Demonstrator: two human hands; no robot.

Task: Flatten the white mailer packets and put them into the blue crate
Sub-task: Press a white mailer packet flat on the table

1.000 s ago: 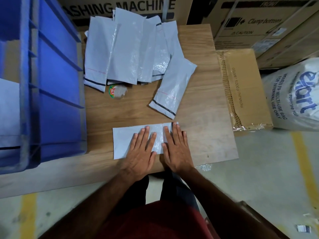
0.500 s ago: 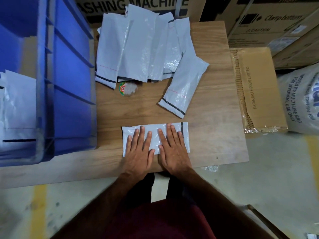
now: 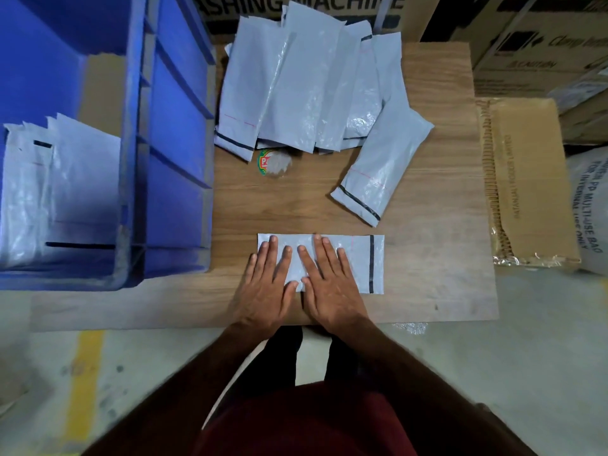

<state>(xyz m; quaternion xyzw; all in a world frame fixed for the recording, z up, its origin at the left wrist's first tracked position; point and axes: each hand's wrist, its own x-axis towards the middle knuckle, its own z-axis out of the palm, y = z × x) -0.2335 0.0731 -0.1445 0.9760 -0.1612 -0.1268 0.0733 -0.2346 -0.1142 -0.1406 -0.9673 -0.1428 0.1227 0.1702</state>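
Note:
A white mailer packet [image 3: 358,261] lies flat on the wooden board near its front edge, its black strip at the right end. My left hand [image 3: 268,284] and my right hand [image 3: 329,284] press on it side by side with straight fingers, covering its left and middle parts. A pile of several white mailer packets [image 3: 296,90] sits at the back of the board, and one more packet [image 3: 385,169] lies slanted to the right of it. The blue crate [image 3: 171,166] stands at the left and holds stacked flat packets [image 3: 65,192].
A small round sticker-like item [image 3: 273,161] lies just below the pile. The wooden board [image 3: 437,251] rests on the floor. A brown carton [image 3: 526,179] and a printed white sack [image 3: 589,209] stand at the right; large cardboard boxes [image 3: 526,44] are behind.
Both hands have slid left along the packet, uncovering its right end with the black strip. The camera view has shifted, bringing more of the crate's inside into sight.

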